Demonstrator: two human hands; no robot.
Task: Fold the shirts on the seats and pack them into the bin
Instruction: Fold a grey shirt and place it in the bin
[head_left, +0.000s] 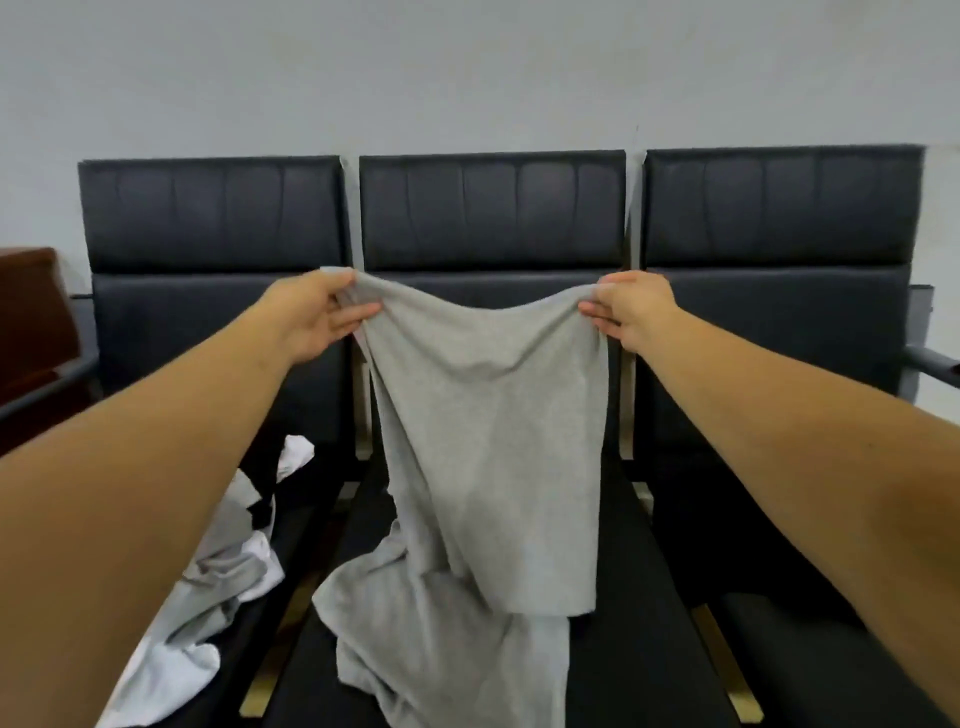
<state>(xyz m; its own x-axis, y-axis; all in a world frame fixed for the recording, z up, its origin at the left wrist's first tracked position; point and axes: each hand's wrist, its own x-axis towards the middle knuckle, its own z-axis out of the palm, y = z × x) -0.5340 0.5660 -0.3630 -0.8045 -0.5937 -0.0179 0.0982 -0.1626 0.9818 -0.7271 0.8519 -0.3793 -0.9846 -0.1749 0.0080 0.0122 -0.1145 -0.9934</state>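
The left hand (317, 317) and the right hand (631, 310) each pinch an upper corner of a grey shirt (488, 441), fingers curled into the cloth, holding it stretched between them so it hangs below the hands and trails onto the middle seat (623, 649). Below the left forearm lies a crumpled heap of white and grey shirts (228, 566), partly hidden by the arm and cut off at the frame's lower edge; no bin shows. Beyond the hands stand three black padded seat backs (491, 213) against a pale grey wall (467, 67), with a dark wooden piece (31, 317) far off to the left hand's side
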